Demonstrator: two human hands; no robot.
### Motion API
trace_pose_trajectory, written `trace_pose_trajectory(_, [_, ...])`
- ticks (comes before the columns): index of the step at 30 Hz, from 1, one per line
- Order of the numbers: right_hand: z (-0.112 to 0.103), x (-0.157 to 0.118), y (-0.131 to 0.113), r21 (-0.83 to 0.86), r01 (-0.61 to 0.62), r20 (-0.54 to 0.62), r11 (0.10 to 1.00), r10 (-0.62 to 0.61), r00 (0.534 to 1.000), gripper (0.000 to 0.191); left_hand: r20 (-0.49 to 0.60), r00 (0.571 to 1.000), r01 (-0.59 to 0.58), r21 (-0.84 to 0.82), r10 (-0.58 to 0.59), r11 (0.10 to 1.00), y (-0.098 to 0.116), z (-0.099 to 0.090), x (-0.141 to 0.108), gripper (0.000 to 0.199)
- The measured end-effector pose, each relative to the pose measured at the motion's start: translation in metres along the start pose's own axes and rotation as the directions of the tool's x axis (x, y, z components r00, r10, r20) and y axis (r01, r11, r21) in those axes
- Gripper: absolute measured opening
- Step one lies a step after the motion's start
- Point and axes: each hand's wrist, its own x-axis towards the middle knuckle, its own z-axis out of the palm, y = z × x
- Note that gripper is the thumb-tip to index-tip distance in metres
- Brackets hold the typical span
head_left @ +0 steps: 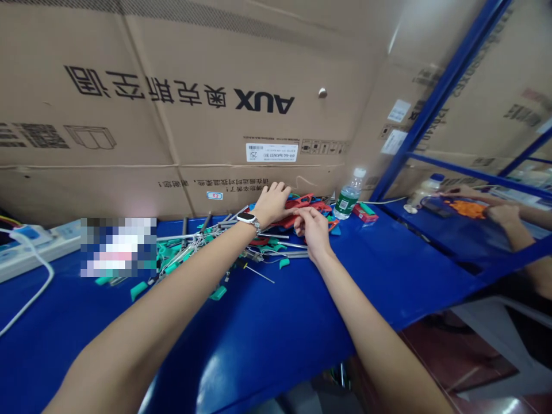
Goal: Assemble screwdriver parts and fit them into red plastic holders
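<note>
Upside-down "AUX" marks the carton (194,138); your left hand (272,202) and right hand (314,231) meet by red parts (307,201), either grip impossible to tell.

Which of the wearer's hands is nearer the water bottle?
Right: the right hand is just left of the bottle, not touching it; the left hand is farther left.

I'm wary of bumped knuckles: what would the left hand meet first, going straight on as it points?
Probably the AUX-printed cardboard at the back: the left hand has its fingers aimed that way, though the remaining gap is hard to judge.
</note>
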Motion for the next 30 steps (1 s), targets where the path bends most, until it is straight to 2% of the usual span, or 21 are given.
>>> trace_pose_trajectory(3, [0.002,-0.008,0.005,-0.067,0.060,0.075,0.996,-0.055,0.996,0.011,-0.063,0.998,0.004,-0.030,-0.006,1.000,-0.009,-0.020,-0.019,0.039])
trace_pose_trajectory(5, [0.005,-0.014,0.010,-0.115,0.102,0.137,0.988,-0.086,0.987,0.012,-0.128,0.992,-0.003,-0.070,-0.006,0.998,-0.019,-0.035,-0.043,0.029])
trace_pose_trajectory(8, [0.013,-0.019,0.014,-0.222,0.175,0.243,0.959,-0.119,0.963,0.014,-0.191,0.981,-0.010,-0.137,-0.017,0.991,-0.044,-0.055,-0.094,0.026])
trace_pose_trajectory(10, [0.024,-0.017,0.014,-0.314,0.253,0.339,0.915,-0.141,0.930,0.014,-0.186,0.976,0.070,-0.211,-0.110,0.975,-0.062,-0.063,-0.131,0.024])
trace_pose_trajectory(12, [0.041,-0.011,0.011,-0.430,0.381,0.470,0.818,-0.158,0.869,0.013,-0.166,0.960,0.171,-0.281,-0.223,0.944,-0.079,-0.065,-0.164,0.025])
trace_pose_trajectory(15, [0.073,0.005,0.004,-0.626,0.564,0.615,0.539,-0.104,0.782,0.017,-0.133,0.945,0.250,-0.301,-0.300,0.920,-0.096,-0.062,-0.199,0.027])
trace_pose_trajectory(18, [0.108,0.023,-0.004,-0.684,0.660,0.706,0.309,0.053,0.707,0.018,-0.095,0.955,0.245,-0.277,-0.280,0.929,-0.099,-0.057,-0.216,0.029])
trace_pose_trajectory(20, [0.126,0.031,-0.009,-0.668,0.710,0.744,0.223,0.201,0.637,0.017,-0.066,0.967,0.216,-0.287,-0.244,0.933,-0.096,-0.056,-0.221,0.029])
trace_pose_trajectory(22, [0.137,0.035,-0.014,-0.662,0.735,0.732,0.147,0.340,0.591,0.014,-0.041,0.977,0.190,-0.285,-0.210,0.940,-0.092,-0.057,-0.223,0.030])
trace_pose_trajectory(25, [0.138,0.033,-0.019,-0.653,0.754,0.700,0.072,0.437,0.565,0.013,-0.014,0.985,0.164,-0.222,-0.171,0.961,-0.087,-0.058,-0.224,0.030])
trace_pose_trajectory(30, [0.117,0.022,-0.017,-0.645,0.760,0.695,0.076,0.471,0.543,0.026,0.006,0.989,0.148,-0.179,-0.149,0.973,-0.086,-0.053,-0.221,0.028])
